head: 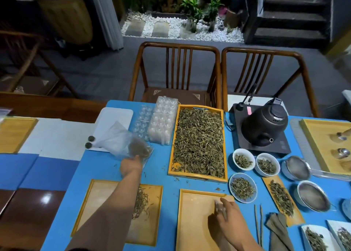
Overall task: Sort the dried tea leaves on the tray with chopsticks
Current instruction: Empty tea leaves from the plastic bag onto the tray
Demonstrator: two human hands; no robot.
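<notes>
The left hand (131,166) reaches forward over the blue mat (95,167) and grips the near edge of a clear plastic bag (125,144), which holds a small amount of brown tea at its lower end and is blurred. The right hand (228,214) lies over the near wooden tray (191,222), fingers bent around a thin, blurred object that cannot be identified; whether this amounts to a firm grasp cannot be told. A pair of chopsticks (258,224) lies on the mat just right of that tray, apart from both hands. The main stock of dried tea leaves (199,142) fills the long orange-rimmed tray (197,177) at the centre of the table. A second wooden tray (91,203) at near left carries a thin scatter of leaves beside the left forearm. Three white bowls (244,159) with small portions of leaves stand right of the long tray, and a narrow wooden board (296,220) heaped with leaves lies beyond them. A black kettle (266,125) sits on a dark base at far right. Two mesh strainers (298,168) rest near the right edge. Clear plastic blister packs (163,125) stand left of the long tray. Two wooden chairs (176,70) face the far side of the table
</notes>
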